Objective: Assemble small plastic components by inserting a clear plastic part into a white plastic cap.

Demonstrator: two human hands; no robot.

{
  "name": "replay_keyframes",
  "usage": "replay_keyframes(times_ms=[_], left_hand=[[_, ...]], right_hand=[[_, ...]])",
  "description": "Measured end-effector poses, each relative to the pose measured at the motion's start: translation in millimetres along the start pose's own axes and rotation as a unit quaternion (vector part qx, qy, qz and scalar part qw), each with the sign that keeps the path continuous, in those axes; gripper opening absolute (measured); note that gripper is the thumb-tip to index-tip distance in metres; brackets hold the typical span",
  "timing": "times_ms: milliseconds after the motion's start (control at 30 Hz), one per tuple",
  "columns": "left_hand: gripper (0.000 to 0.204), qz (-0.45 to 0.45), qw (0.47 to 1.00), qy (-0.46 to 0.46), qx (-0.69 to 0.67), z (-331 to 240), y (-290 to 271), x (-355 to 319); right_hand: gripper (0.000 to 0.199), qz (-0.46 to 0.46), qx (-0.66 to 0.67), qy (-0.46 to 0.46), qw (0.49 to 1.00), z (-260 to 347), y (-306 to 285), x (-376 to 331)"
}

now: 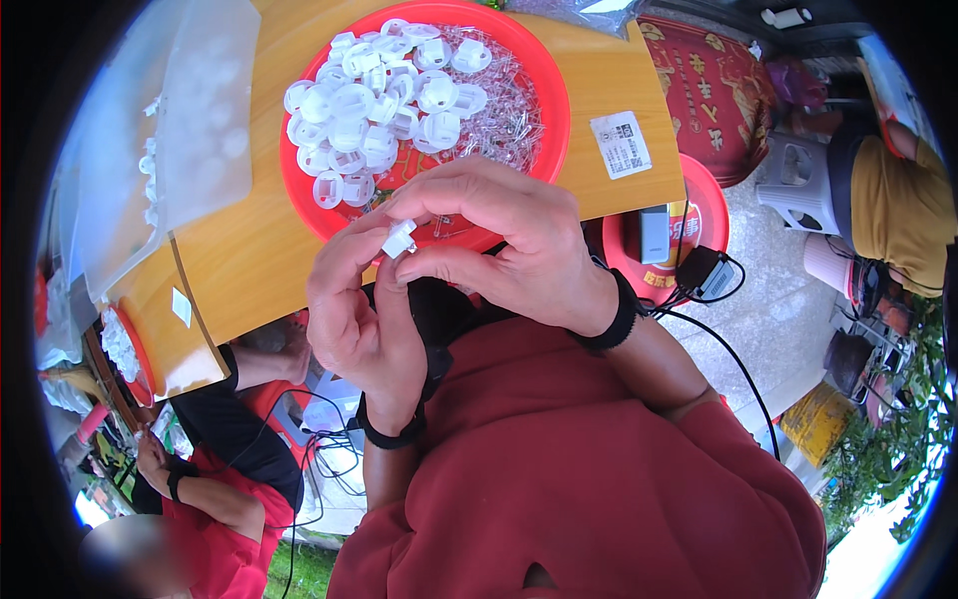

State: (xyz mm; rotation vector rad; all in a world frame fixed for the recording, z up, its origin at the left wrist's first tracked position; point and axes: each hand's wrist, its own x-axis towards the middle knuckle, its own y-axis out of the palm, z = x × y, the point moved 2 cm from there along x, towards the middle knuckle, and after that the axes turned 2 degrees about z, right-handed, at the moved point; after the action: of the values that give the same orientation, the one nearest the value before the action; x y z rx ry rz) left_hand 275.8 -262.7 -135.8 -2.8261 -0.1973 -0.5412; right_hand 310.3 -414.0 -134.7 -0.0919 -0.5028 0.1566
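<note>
Between the fingertips of both hands is a small white plastic part [399,240], held up in front of my chest. My left hand [364,304] pinches it from the left, thumb and forefinger closed on it. From the right, my right hand [519,245] arches over, its thumb and fingers closed on the same part. Just beyond the hands lies a round red tray [552,105]. On its left side is a heap of white round plastic pieces [349,105], and on its right a pile of thin clear plastic pieces [509,115].
The wooden table [589,70] carries a white printed label [621,145] and a translucent plastic sheet [215,110]. To the right, a red stool [704,200] holds a grey box [654,235] and cables. A co-worker's hand [152,461] is at lower left, near another red tray [140,349].
</note>
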Motion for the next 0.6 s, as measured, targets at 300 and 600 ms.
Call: replay_keyframes(times_ms=[300,600], left_hand=[[0.028,0.005,0.991,-0.103,-0.079,-4,1,6],[0.028,0.010,0.997,-0.076,-0.029,-6,-4,16]], right_hand=[[0.038,0.001,0.045,0.050,0.998,-8,3,-5],[0.035,-0.001,0.028,0.042,0.999,-5,5,4]])
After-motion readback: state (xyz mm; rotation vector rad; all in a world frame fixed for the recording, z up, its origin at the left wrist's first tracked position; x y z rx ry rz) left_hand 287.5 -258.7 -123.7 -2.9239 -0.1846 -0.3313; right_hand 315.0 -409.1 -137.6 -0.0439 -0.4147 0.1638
